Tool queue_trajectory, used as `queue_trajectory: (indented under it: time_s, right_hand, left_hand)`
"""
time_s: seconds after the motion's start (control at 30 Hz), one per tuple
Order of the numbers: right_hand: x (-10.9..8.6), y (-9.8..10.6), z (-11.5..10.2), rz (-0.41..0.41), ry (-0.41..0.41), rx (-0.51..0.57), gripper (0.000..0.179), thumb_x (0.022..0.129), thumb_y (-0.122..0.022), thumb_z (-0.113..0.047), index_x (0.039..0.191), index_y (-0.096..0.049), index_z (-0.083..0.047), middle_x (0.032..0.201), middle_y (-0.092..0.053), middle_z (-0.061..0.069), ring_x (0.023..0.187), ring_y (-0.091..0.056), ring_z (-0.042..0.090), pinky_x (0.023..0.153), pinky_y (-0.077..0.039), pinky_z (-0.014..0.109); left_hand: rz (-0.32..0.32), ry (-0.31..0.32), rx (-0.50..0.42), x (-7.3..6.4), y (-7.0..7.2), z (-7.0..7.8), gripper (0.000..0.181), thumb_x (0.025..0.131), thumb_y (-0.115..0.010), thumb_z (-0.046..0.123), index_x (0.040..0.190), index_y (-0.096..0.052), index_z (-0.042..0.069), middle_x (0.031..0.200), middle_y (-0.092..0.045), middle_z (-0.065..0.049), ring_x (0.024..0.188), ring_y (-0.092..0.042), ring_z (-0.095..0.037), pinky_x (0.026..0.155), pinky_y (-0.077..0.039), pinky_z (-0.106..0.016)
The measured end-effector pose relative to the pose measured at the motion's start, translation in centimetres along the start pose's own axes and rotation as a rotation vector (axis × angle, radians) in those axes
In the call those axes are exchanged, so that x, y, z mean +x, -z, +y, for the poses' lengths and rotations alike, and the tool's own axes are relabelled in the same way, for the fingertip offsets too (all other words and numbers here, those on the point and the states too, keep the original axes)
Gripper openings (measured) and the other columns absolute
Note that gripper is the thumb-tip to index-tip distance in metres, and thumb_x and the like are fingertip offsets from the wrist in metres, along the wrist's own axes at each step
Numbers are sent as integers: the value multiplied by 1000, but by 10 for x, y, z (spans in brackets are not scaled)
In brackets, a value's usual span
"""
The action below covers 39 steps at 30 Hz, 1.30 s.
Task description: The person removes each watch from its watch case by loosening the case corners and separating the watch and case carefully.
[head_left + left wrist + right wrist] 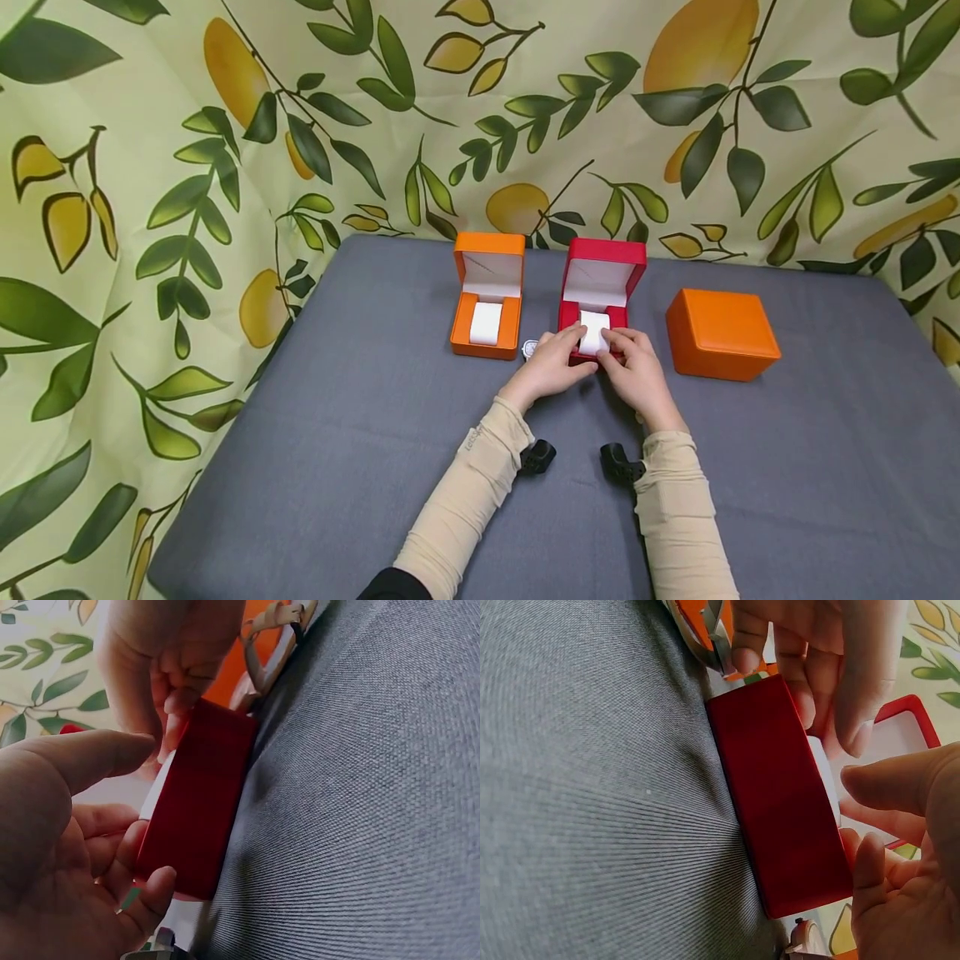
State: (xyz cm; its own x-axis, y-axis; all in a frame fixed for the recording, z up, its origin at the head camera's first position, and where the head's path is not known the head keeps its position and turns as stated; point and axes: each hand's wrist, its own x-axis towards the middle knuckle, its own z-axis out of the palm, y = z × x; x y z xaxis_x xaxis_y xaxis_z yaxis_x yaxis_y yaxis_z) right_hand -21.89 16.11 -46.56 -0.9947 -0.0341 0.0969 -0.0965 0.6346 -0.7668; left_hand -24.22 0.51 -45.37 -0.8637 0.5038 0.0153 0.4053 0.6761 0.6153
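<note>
A red watch box [606,260] stands on the table with its lid up, a white watch cushion [595,323] inside it. From the left, my left hand [551,367] has curled fingers at the cushion's edge. My right hand [637,375] does the same from the right. Both thumbs are near the box front. In the right wrist view, fingertips reach over the red wall [780,802] beside the cushion [825,776]; their exact contact inside is partly hidden. A watch [529,348] lies just left of the box, partly covered by my left hand.
An open orange watch box [487,258] with its own white cushion stands to the left. A closed orange box [723,333] is to the right. Near it, a light-strapped watch [274,645] shows in the left wrist view. Patterned cloth [480,108] hangs behind the table.
</note>
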Motion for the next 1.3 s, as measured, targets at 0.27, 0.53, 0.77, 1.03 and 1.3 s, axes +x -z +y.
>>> queue_trajectory:
  time_s: [0.27, 0.53, 0.77, 1.03, 1.3]
  right_hand:
    - [0, 1, 0, -14, 0, -1, 42, 91, -54, -10, 129, -50, 6, 132, -39, 26, 114, -42, 38, 96, -39, 50]
    - [0, 1, -1, -5, 22, -21, 42, 90, -55, -11, 129, -51, 6, 131, -40, 26, 107, -45, 36, 89, -41, 45]
    - [0, 2, 0, -3, 39, -41, 41, 89, -56, -11, 126, -53, 6, 129, -43, 26, 102, -49, 36, 87, -43, 43]
    - [-5, 20, -11, 32, 30, 14, 44, 92, -56, -20, 132, -51, -3, 129, -48, 21, 102, -58, 34, 84, -51, 27]
    - [-14, 49, -7, 265, 167, 114, 31, 90, -60, -14, 120, -62, -6, 118, -59, 11, 90, -52, -9, 77, -38, 2]
  left_hand:
    - [-26, 70, -26, 0, 0, 0, 57, 90, -57, 31, 140, -41, 6, 154, -26, -9, 130, -39, -28, 109, -33, -34]
    - [-18, 57, -27, -1, 3, 1, 57, 91, -56, 29, 140, -41, 5, 153, -28, -10, 129, -39, -28, 109, -33, -36]
    - [-28, 100, -155, 0, 4, 1, 59, 90, -56, 32, 140, -39, 6, 154, -27, -11, 134, -36, -27, 111, -32, -38]
    - [122, 117, -271, 3, 2, 12, 53, 88, -59, 30, 134, -48, 5, 142, -42, -13, 107, -51, -23, 89, -46, -26]
    - [192, 53, -269, 8, -1, 44, 49, 89, -58, 25, 134, -48, 9, 134, -48, -11, 118, -46, -24, 96, -42, -29]
